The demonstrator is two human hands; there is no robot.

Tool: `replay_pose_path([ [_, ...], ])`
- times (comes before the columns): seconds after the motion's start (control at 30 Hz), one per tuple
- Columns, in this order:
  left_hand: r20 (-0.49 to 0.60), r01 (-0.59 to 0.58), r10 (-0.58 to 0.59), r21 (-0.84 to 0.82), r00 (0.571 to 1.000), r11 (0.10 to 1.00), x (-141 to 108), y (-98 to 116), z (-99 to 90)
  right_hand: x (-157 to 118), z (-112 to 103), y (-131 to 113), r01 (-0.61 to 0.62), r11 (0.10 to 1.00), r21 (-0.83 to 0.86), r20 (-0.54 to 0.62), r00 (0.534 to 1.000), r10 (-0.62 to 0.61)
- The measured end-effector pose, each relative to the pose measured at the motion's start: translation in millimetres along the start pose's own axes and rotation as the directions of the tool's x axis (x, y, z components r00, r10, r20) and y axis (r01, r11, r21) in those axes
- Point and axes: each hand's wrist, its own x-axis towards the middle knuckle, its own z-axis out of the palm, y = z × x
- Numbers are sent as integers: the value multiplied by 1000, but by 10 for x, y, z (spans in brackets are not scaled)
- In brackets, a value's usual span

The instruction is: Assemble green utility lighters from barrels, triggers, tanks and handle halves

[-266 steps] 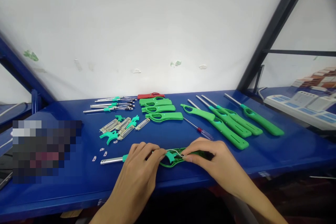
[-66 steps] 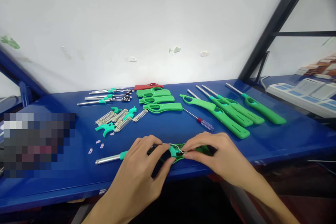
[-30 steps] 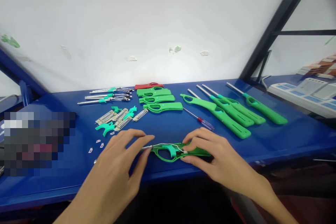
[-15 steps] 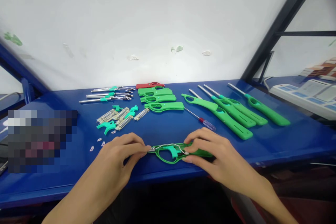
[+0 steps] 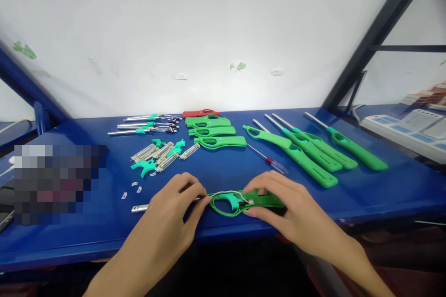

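Observation:
Near the table's front edge lies a green lighter shell [image 5: 225,214], its inside facing up, with a teal trigger [image 5: 233,201] and a white wire [image 5: 223,192] in it. My left hand [image 5: 177,209] pinches the metal tube [image 5: 140,208] at the shell's left end; the tube's tip sticks out left of the hand. My right hand [image 5: 282,199] grips the wider right part of the shell, thumb below and fingers above. What lies under the right fingers is partly hidden.
Metal tubes with wires [image 5: 128,132], teal triggers [image 5: 143,167] and clear tanks [image 5: 169,162] lie left. Behind are green shells [image 5: 226,141] and a red one [image 5: 200,113]. A screwdriver [image 5: 277,165] and green lighters [image 5: 313,167] lie right. A blurred dark object [image 5: 55,185] is far left.
My left hand has shifted right along the tube, up to the shell's end, and the tube's tip now shows. My right hand stays on the shell. The view has moved slightly.

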Motion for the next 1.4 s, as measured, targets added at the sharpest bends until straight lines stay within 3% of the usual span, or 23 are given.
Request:
replay_pose_path([
  [0.33, 47, -65, 69, -66, 997, 996, 23, -27, 55, 30, -28, -46, -20, 998, -57, 95, 995, 26],
  [0.93, 45, -84, 88, -95, 995, 992, 14, -16, 60, 12, 0, 3, 22, 999, -43, 34, 999, -21],
  [1.4, -23, -142, 144, 65, 989, 988, 20, -96, 139, -15, 56, -4, 54, 987, -150, -36, 998, -60],
])
